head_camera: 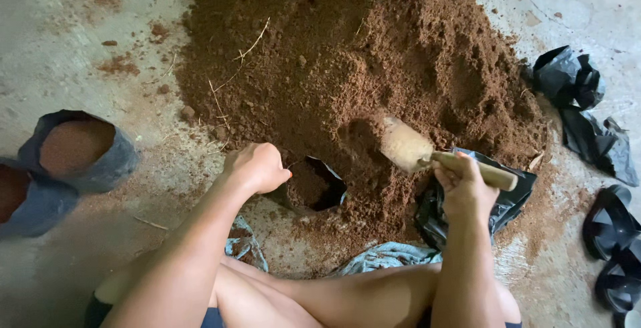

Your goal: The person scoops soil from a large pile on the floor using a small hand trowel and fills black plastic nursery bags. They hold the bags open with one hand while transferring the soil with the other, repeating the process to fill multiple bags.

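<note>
The right hand [462, 180] has its fingers wrapped tight around the wooden handle of a trowel [427, 154], whose pale blade sits just ahead of the fingers, pressed against the foot of the big brown soil heap [347, 54] on the concrete floor [47, 54]. The left hand [257, 166] is curled closed on the rim of a small black grow bag [314, 184], which lies just to the right of those fingers, half buried at the heap's edge, its mouth held open and already partly filled with soil. Judging from this, the step in hand is scooping soil into the bag: the blade looks set to take a load, and the move it calls for is a short swing toward the left fingers, tipping the blade over the open mouth while the rim is kept wide. Two filled bags [67, 161] stand well off to the left of the left fingers; empty black bags [581, 108] lie beyond the right hand.
</note>
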